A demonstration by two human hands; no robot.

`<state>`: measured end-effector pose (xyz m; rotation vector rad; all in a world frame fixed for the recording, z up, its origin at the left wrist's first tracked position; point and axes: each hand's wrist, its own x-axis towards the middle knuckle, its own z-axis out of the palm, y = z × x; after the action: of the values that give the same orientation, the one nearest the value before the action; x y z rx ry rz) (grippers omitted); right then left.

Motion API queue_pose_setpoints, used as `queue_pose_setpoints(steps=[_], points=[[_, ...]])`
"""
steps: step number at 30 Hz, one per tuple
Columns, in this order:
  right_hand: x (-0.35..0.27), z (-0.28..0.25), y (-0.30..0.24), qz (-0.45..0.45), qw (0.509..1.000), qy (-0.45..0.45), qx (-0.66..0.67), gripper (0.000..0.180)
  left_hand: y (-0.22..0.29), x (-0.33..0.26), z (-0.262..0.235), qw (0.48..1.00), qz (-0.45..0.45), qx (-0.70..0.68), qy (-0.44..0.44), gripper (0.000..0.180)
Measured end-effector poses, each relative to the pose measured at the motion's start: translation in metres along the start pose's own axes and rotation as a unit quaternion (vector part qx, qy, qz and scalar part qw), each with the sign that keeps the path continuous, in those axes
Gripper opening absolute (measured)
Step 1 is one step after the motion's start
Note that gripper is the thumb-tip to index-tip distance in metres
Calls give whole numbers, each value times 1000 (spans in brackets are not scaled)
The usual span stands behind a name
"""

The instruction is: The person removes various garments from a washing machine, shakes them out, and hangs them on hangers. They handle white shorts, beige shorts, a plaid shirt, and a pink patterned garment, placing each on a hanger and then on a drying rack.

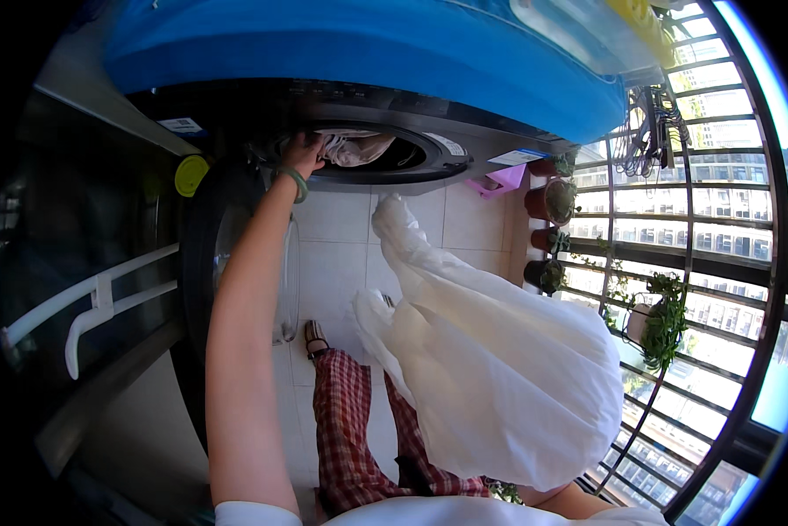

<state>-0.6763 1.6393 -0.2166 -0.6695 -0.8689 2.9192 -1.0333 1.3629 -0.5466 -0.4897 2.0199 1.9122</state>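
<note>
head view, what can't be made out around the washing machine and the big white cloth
All in the head view:
- Right hand: out of sight, apparently covered by the large draped white cloth.
- Dark round drum interior: its depth is lost in shadow and behind the bunched pale laundry.
- Bare left hand: its grip is too small and shadowed.
- Bright blue cover: cut off by the upper edge.

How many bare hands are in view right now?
1: the left hand at the opening of the front-loading washing machine, by the bunched laundry. The right hand is out of sight, perhaps behind the white cloth.
</note>
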Motion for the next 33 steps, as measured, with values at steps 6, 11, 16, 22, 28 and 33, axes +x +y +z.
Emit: queue_pose_setpoints(steps=[6,11,16,22,28,33], points=[[-28,19,3,-16,1000,-12,17,59,-11,-14,3,997,-65,-42,17,53],[-46,19,5,-20,1000,-2,20,60,-14,-20,5,991,-75,-105,-28,66],[-52,17,4,-16,1000,11,19,61,-21,1,17,998,14,25,53,69],[-42,42,6,18,997,49,58,55,-4,-23,16,984,-23,125,124,58],[-33,82,16,36,991,72,105,48,84,-260,-2,976,105,-175,72,15],[-55,116,15,61,987,63,132,48,123,-452,-3,974,218,-32,-56,12]])
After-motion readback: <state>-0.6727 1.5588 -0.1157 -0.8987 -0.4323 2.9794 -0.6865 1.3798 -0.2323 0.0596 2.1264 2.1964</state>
